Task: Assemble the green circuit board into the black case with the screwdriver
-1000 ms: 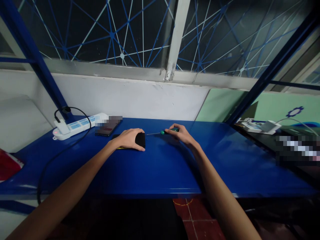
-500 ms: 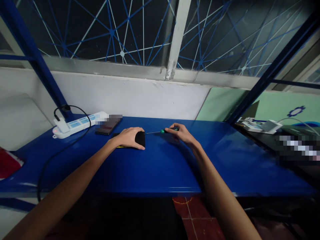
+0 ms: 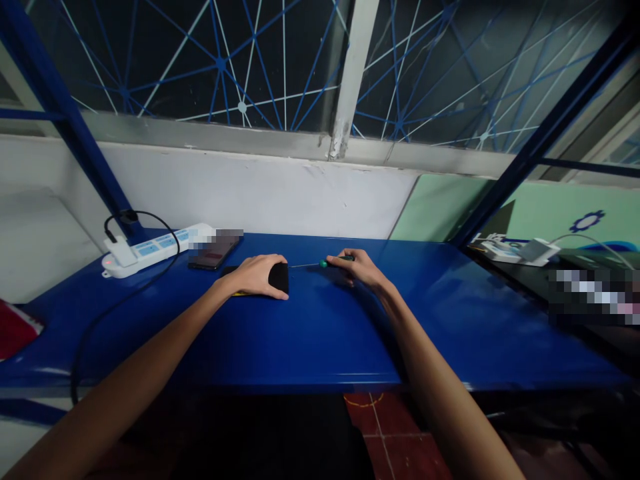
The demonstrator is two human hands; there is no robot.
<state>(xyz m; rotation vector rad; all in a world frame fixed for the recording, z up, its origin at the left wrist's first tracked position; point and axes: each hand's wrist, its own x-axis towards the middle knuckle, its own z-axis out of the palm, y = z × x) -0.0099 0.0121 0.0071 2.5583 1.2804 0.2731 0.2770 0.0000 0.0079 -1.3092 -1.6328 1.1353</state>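
My left hand (image 3: 257, 275) is closed around a flat black object with a yellow edge (image 3: 279, 279), which rests on the blue table (image 3: 320, 333); the palm and fingers hide much of it, so its kind is unclear. In my right hand (image 3: 361, 268) is a screwdriver (image 3: 324, 263) with a green and black handle. Its thin shaft points left, the tip close to the black object's right side. Whether the tip touches it I cannot tell.
Behind my left hand lies a phone (image 3: 216, 249), partly blurred out. A white power strip (image 3: 150, 250) with a plugged-in charger and a black cable (image 3: 115, 305) is at the left. A red item (image 3: 17, 328) sits at the left edge. Blue frame posts (image 3: 505, 190) rise at both sides.
The screwdriver's handle sits at a slightly different angle in my right hand. My left hand keeps its hold on the black object; the whole view has shifted slightly.
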